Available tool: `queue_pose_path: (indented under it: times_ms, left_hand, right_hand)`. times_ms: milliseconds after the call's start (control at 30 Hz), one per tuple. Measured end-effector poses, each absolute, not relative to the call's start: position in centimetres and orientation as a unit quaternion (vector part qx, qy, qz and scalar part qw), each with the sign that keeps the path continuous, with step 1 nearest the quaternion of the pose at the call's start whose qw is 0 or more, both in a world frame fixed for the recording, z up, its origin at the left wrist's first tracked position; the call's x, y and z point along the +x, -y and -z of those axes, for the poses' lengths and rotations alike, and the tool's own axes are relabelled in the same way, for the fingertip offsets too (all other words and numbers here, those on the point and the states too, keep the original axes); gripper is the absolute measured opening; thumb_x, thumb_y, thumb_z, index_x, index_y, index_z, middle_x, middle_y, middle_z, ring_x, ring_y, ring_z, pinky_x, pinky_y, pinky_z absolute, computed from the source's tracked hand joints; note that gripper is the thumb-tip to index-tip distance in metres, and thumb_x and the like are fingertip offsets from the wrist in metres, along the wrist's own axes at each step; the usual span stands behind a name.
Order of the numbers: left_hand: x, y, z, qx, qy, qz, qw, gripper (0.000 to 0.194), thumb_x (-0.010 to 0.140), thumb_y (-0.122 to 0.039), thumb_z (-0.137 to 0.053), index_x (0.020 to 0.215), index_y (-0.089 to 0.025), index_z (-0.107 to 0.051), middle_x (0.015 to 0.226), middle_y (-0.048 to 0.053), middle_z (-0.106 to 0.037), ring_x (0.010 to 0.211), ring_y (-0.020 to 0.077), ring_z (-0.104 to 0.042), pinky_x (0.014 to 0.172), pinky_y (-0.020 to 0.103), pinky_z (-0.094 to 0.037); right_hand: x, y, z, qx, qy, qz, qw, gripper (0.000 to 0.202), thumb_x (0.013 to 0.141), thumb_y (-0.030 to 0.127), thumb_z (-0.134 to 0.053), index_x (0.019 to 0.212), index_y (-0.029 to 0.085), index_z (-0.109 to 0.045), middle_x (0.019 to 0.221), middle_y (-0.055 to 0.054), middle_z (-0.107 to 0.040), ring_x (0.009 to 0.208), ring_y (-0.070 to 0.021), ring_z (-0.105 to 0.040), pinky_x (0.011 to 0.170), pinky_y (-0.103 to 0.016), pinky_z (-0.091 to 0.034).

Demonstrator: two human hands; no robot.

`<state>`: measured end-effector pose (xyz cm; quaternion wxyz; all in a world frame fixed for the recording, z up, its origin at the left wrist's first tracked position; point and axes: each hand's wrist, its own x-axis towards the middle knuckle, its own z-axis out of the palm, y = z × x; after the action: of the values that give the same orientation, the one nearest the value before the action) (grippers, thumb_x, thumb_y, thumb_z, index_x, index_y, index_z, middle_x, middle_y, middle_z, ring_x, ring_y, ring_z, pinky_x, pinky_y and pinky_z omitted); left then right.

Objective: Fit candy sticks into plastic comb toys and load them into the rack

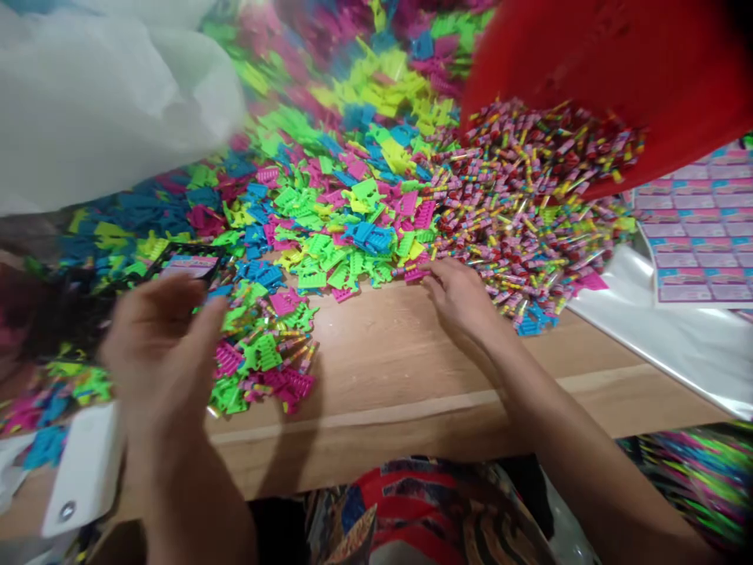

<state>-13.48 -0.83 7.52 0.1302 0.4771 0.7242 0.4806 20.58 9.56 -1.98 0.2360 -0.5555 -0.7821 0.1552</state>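
Note:
My left hand (168, 337), smeared by motion, hovers over the left of the table, its thumb apart from its curled fingers. I make out nothing held in it. Just behind it lies a black tray (197, 263) with a pink-and-blue label. My right hand (459, 294) is low at the front edge of the piles, fingertips together on a small pink plastic piece (415, 274). Around the hands spread flat plastic pieces (318, 259) in green, pink, blue and yellow. Right of them is a heap of small tubes (500, 212) with pink wrapping and yellow parts.
A red tub (588, 63) lies tipped at the back right, tubes spilling from its mouth. White bag material (106, 110) bulges at the back left. Printed label sheets (700, 235) and clear plastic film (647, 329) are on the right. A white device (85, 471) sits at front left.

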Motion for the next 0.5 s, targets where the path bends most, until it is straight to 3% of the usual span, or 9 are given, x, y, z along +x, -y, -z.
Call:
queue_pose_path:
  times_ms: [100,200,500]
  left_hand:
    - [-9.0,-1.2,-5.2,0.515,-0.695,-0.437,0.246,0.027,0.082,-0.041,-0.074,0.103,-0.025,-0.071,0.099,0.003,-0.072,0.091,0.0243,-0.067,0.082,0.042,-0.055]
    - [-5.7,-2.9,-2.8,0.602,-0.651,-0.358,0.294,0.021,0.088,-0.034,-0.064,0.102,-0.02,-0.071,0.1,0.007,-0.073,0.088,0.0225,-0.067,0.079,0.038,-0.054]
    - [-6.7,-7.7,1.7,0.647,-0.708,-0.245,0.143,0.033,0.089,-0.02,-0.059,0.12,-0.014,-0.067,0.116,0.015,-0.064,0.116,0.0322,-0.058,0.102,0.047,-0.047]
  right_hand:
    - [19.9,-10.3,2.9,-0.626,0.747,-0.096,0.202,0.029,0.098,0.019,-0.047,0.116,0.018,-0.069,0.115,-0.018,-0.063,0.096,-0.0338,-0.061,0.077,-0.043,-0.05]
    - [20.1,-10.3,3.7,-0.619,0.76,-0.083,0.177,0.027,0.094,0.019,-0.05,0.115,0.014,-0.067,0.116,-0.021,-0.058,0.098,-0.0352,-0.058,0.077,-0.044,-0.05]
    - [22.4,-8.4,5.5,-0.51,0.841,-0.094,0.157,0.016,0.094,0.017,-0.053,0.099,0.02,-0.068,0.106,-0.013,-0.058,0.096,-0.0288,-0.055,0.081,-0.039,-0.046]
